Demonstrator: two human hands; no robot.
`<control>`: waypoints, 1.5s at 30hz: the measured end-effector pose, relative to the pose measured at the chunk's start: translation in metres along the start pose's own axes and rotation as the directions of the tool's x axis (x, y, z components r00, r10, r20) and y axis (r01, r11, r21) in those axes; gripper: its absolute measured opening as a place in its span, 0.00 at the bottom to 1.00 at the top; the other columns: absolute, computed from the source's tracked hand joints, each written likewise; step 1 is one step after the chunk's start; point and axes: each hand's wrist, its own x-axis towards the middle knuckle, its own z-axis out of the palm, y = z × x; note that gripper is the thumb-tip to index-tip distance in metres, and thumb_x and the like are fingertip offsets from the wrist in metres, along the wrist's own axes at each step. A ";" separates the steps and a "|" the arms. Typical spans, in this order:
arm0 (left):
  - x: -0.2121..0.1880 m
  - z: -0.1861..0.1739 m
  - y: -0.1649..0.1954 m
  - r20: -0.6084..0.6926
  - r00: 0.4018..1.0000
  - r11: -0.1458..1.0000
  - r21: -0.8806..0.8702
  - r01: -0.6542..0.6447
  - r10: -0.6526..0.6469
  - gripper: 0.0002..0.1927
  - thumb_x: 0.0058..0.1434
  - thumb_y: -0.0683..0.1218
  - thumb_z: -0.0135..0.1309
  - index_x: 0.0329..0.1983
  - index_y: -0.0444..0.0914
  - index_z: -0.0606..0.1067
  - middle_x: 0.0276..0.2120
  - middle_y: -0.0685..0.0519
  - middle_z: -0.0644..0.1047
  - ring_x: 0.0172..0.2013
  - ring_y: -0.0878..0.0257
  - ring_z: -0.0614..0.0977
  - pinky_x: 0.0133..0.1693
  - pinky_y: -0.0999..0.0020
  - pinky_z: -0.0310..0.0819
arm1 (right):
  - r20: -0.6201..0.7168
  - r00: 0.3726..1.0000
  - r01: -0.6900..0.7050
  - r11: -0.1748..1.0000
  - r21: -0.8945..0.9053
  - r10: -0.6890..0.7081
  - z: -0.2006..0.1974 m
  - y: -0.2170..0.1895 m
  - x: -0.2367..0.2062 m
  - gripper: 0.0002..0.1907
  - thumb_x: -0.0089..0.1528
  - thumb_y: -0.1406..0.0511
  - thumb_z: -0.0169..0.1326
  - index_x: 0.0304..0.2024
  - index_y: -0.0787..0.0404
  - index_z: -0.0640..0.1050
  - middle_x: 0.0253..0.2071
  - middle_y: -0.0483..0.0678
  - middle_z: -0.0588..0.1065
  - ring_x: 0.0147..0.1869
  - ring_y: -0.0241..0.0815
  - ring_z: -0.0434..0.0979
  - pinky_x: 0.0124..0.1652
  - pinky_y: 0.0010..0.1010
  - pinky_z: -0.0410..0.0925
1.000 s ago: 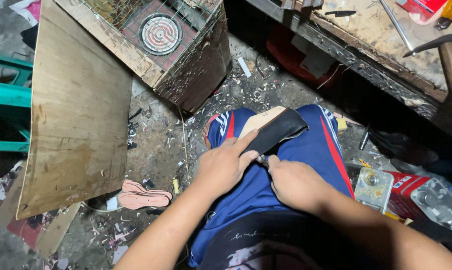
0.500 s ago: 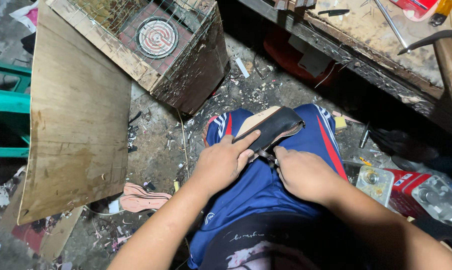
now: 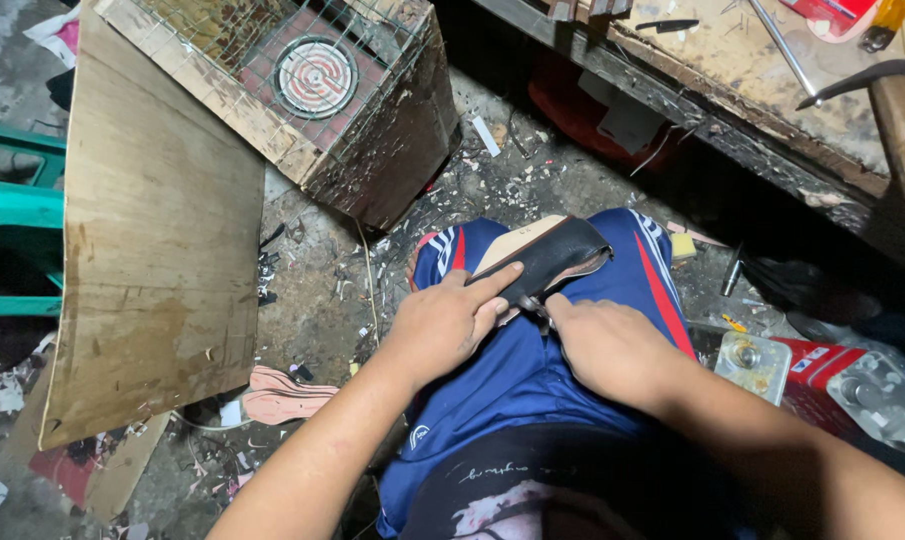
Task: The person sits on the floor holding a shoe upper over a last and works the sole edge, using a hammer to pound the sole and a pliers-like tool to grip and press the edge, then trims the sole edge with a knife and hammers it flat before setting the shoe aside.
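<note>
Head view: whatever is gripped by the right hand (image 3: 612, 345) is mostly hidden, only a thin dark tip can be made out at the fingertips, so what it is can't be told; the hand is curled closed. The left hand (image 3: 447, 320) is laid flat, fingers stretched, pressed onto the black strap (image 3: 557, 255) of a tan shoe sole (image 3: 517, 243), which is rested on the blue shorts (image 3: 532, 370) at frame centre. A wire-mesh wooden box (image 3: 362, 110) with a round coil burner (image 3: 315, 75) inside is seen upper left. A plywood sheet (image 3: 152, 230) is propped at left, pink soles (image 3: 282, 393) lie under it. The workbench (image 3: 752, 90) at upper right is cut off.
</note>
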 end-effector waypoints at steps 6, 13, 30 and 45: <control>0.013 0.001 0.013 0.004 0.994 0.994 0.003 0.111 -0.111 0.27 0.67 0.60 0.47 0.70 0.61 0.65 0.39 0.39 0.76 0.37 0.40 0.81 0.41 0.48 0.76 | 0.022 0.999 -0.023 0.978 -0.206 0.028 0.010 -0.007 0.001 0.11 0.64 0.65 0.43 0.46 0.64 0.70 0.41 0.59 0.77 0.49 0.59 0.78 0.44 0.50 0.72; 0.020 -0.001 0.013 0.057 0.998 0.998 0.057 0.034 -0.038 0.29 0.66 0.59 0.48 0.72 0.61 0.63 0.40 0.37 0.76 0.37 0.39 0.82 0.41 0.47 0.76 | -0.108 0.994 -0.050 0.941 -0.334 0.014 -0.001 0.001 0.002 0.21 0.61 0.66 0.44 0.55 0.66 0.69 0.40 0.55 0.78 0.46 0.55 0.79 0.43 0.48 0.70; 0.032 0.004 0.018 0.035 0.996 0.996 0.039 0.084 -0.085 0.29 0.67 0.59 0.46 0.72 0.57 0.63 0.36 0.35 0.76 0.36 0.39 0.81 0.40 0.47 0.76 | -0.253 0.964 -0.039 0.895 -0.443 -0.083 -0.006 0.001 0.002 0.18 0.58 0.66 0.47 0.50 0.67 0.72 0.37 0.57 0.78 0.42 0.55 0.79 0.37 0.47 0.72; 0.048 -0.001 0.015 0.143 0.963 0.974 0.003 0.229 -0.227 0.34 0.67 0.65 0.45 0.75 0.56 0.57 0.44 0.34 0.76 0.45 0.38 0.80 0.49 0.48 0.73 | -0.043 0.999 -0.006 0.939 -0.343 -0.009 -0.006 0.021 -0.061 0.32 0.58 0.64 0.50 0.66 0.53 0.68 0.45 0.48 0.73 0.49 0.50 0.73 0.46 0.41 0.67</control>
